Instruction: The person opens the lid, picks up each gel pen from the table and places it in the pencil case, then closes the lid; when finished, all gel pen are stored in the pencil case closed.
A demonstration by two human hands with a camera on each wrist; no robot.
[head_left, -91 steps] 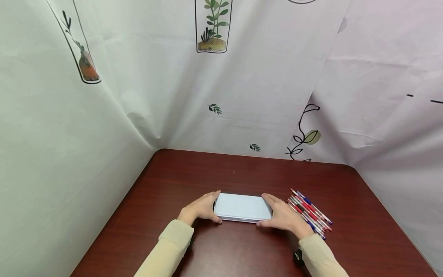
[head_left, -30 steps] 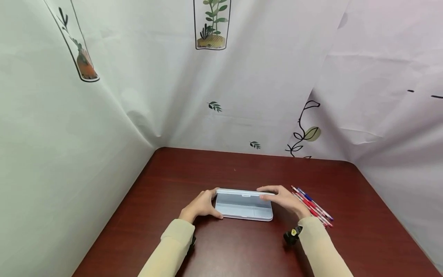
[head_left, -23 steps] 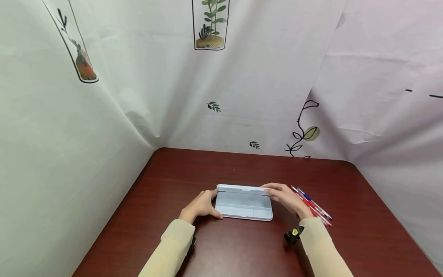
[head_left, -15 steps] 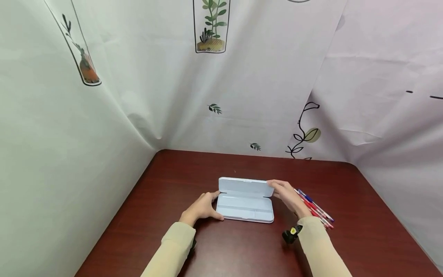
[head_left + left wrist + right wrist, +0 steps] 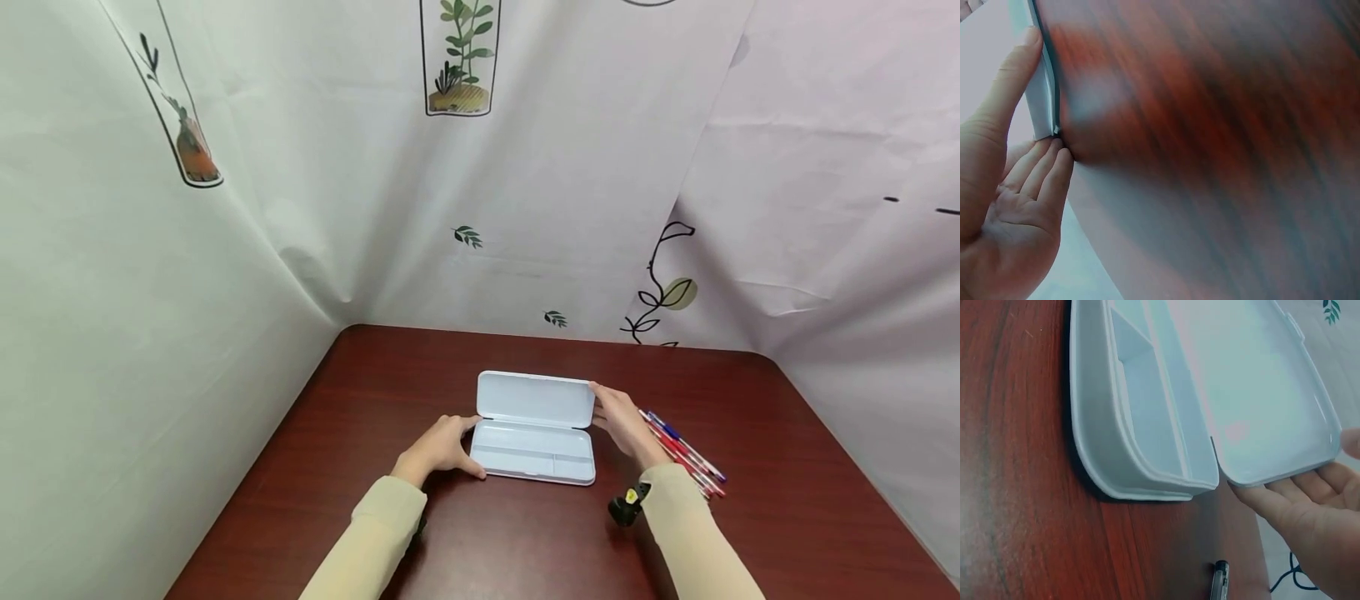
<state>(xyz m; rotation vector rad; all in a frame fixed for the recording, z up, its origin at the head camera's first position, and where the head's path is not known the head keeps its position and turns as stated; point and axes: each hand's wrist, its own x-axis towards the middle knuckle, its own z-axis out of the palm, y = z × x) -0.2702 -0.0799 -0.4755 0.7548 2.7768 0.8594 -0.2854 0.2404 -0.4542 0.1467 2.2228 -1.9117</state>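
Opening of the lid seems nearly done — case base gripped by left hand, lid edge held by right hand; gentle release probably called for.

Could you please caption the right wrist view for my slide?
Right hand gripping the open lid of a pale blue rectangular plastic case on reddish wood.

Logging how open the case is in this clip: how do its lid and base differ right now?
The lid stands tilted up, while the base lies flat on the table. The lid's inside is undivided; the base is split into compartments. The right hand holds the lid's right end; the left hand grips the base's left end. Both are pale blue, long and round-cornered.
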